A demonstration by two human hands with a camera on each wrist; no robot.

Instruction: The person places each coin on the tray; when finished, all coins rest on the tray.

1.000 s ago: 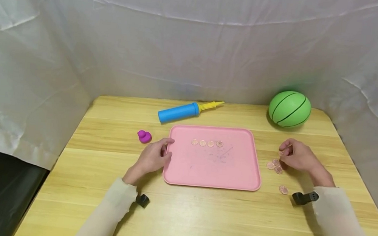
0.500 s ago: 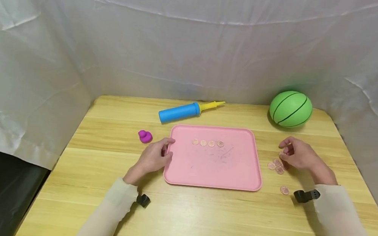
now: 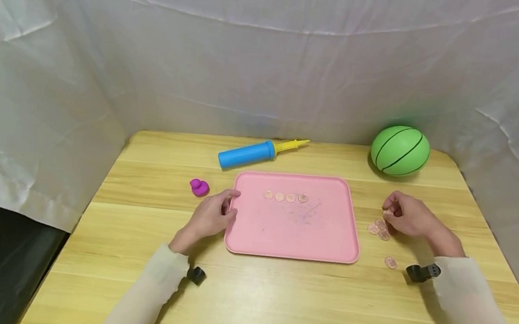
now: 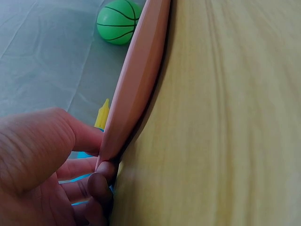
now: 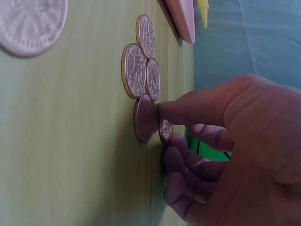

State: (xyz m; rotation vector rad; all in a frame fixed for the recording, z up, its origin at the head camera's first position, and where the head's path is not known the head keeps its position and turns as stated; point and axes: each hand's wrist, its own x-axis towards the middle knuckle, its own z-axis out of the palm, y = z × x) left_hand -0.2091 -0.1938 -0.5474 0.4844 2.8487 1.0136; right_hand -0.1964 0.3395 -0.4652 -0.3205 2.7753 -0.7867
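Note:
My left hand (image 3: pixel 211 215) grips the left rim of a pink tray (image 3: pixel 289 238), thumb on top and fingers curled at the edge in the left wrist view. Several copper-coloured coins (image 3: pixel 279 197) lie in a row across the tray's upper half. To the right of the tray, my right hand (image 3: pixel 410 216) pinches a coin (image 5: pixel 166 129) between thumb and fingers, low over the table. Beside those fingertips lies a cluster of other coins (image 5: pixel 133 70), some touching each other. One more coin (image 3: pixel 390 262) sits apart, nearer the front.
Behind the tray lies a blue hand pump (image 3: pixel 247 154) with a yellow nozzle. A purple rubber duck (image 3: pixel 199 187) is left of the tray. At the back right stands a green ball (image 3: pixel 400 151) with black lines. Pale cloth (image 3: pixel 267 79) hangs behind the wooden table (image 3: pixel 274 304).
The right fingers have drawn closer together around the coin, and the hand has dipped slightly. My left hand keeps its place on the tray.

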